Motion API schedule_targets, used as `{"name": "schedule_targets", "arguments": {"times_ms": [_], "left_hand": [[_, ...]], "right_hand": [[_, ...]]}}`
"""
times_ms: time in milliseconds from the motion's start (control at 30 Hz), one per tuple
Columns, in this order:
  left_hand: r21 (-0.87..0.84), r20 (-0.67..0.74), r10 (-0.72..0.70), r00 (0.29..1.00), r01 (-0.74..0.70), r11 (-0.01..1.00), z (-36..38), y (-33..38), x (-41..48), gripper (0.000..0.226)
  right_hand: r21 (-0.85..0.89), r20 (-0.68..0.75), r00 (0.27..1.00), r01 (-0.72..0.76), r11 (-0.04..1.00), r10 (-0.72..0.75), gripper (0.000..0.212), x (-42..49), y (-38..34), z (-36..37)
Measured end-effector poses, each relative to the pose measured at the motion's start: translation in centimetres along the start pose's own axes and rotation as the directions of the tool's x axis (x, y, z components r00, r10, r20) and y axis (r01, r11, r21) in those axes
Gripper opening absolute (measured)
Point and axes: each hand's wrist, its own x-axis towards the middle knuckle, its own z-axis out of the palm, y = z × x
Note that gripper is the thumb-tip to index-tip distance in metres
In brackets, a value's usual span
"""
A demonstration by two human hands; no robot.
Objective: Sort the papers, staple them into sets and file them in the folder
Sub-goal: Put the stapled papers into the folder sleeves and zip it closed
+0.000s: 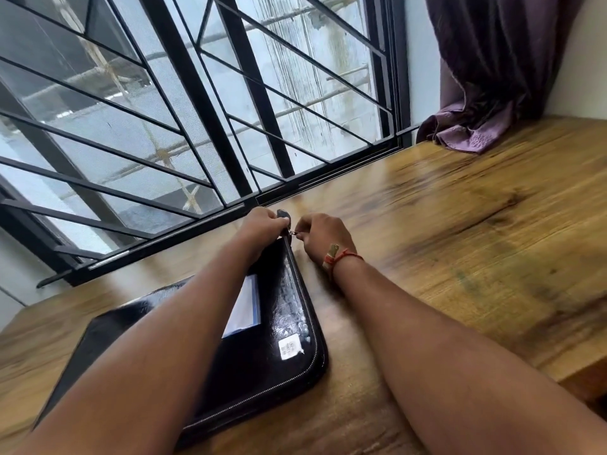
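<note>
Black folder (262, 362) flat on table (460, 224); left hand (259, 224) grips far corner, right hand (320, 236) pinches zipper pull (296, 232).

Both forearms reach forward; left hand (262, 224) curled in a grip; right hand (320, 236) pinching.

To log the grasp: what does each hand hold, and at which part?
The left hand grips the black folder at its far corner; the right hand pinches the zipper pull at that corner.
</note>
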Motion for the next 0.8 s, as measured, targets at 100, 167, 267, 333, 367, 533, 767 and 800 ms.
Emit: {"name": "schedule_targets", "arguments": {"times_ms": [100,167,267,333,367,533,767,800], "left_hand": [[0.076,-0.02,0.018,1.0,-0.016,0.997,-0.2,0.4,-0.1,0.029],[0.117,-0.039,0.018,0.999,-0.013,0.993,-0.4,0.4,0.3,0.037],[0.168,-0.064,0.002,0.998,0.009,0.986,-0.7,0.2,0.7,0.047],[0.192,-0.066,0.002,0.998,0.011,0.981,-0.8,0.2,0.8,0.047],[0.21,-0.066,0.007,0.998,0.007,0.978,-0.8,0.2,0.7,0.047],[0.309,-0.099,0.036,0.994,-0.003,0.951,-1.2,0.3,0.5,0.04],[0.384,-0.129,0.056,0.99,-0.002,0.923,-1.3,-1.1,1.6,0.042],[0.39,-0.137,0.058,0.989,0.0,0.921,-1.3,-1.3,1.5,0.036]], "right_hand": [[-0.013,0.023,0.997,0.071,0.997,-0.071,0.015,0.4,0.1,-0.4],[-0.017,0.049,0.991,0.122,0.992,-0.121,0.013,0.4,0.1,-0.6],[-0.026,0.103,0.973,0.208,0.978,-0.205,0.014,0.4,0.1,-0.8],[-0.04,0.148,0.959,0.251,0.967,-0.243,0.013,0.3,0.0,-1.1],[-0.041,0.176,0.95,0.269,0.962,-0.258,0.013,0.2,-0.1,-1.2],[-0.006,0.301,0.905,0.317,0.948,-0.301,0.013,0.0,0.1,-2.2],[0.072,0.548,0.781,0.315,0.946,-0.301,0.015,0.1,1.0,-2.5],[0.069,0.553,0.779,0.312,0.947,-0.297,0.014,0.2,1.1,-2.5]]}}
